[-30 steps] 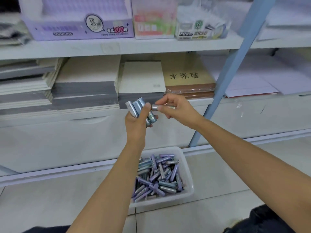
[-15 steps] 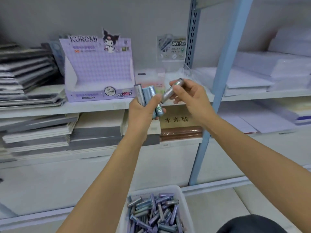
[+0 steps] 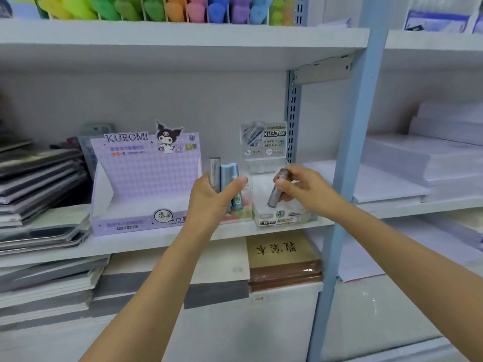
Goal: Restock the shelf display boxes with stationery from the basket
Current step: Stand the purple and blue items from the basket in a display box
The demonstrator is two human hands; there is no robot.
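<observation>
Tubes (image 3: 226, 176) stand clasped in left hand (image 3: 209, 202) fingers; right hand (image 3: 305, 190) fingers pinch single tube (image 3: 275, 195) at clear box (image 3: 287, 219).

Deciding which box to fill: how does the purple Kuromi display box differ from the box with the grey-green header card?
The Kuromi display box is purple and wide; the grey-green box is narrow and whitish. The Kuromi display box's header carries a cartoon figure; the grey-green box's shows lettering. The right hand pinches a grey tube, tilted, before the grey-green box, not the Kuromi display box. Both stand on one shelf with upright back cards.
</observation>
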